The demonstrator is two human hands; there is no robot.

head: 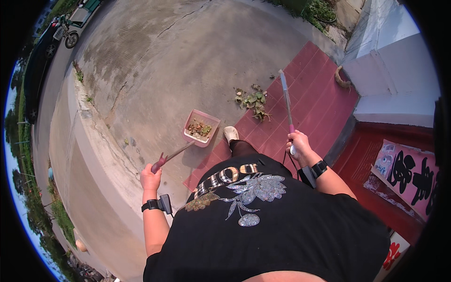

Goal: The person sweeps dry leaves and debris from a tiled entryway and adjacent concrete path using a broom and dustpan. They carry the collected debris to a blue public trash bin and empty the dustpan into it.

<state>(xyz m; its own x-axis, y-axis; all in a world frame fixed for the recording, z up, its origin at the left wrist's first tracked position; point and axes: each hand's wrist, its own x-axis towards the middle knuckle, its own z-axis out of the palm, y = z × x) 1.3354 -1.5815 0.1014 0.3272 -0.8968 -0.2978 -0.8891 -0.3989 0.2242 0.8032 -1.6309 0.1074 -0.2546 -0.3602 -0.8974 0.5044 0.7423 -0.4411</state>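
Note:
My left hand (151, 177) is closed around the handle end of a long-handled pink dustpan (215, 122). Dry leaves (199, 129) lie inside the pan, over the concrete near the edge of the red tiles. My right hand (299, 142) grips the pink end of a long stick-like handle (286, 95), perhaps a broom's; its far end is narrow and pale, and no bristles can be made out. Left of that far end, a pile of wilted green and brown leaves (254, 101) straddles the border between concrete and red tiles.
Red tiles (313, 91) run beside a white wall (391, 77). A curved brown object (342, 77) lies at the wall's foot. A red door (356, 155) with pink paper stands at right. Along the left runs a raised concrete edge (102, 137); a three-wheeler (71, 38) and a dark car (38, 67) are beyond.

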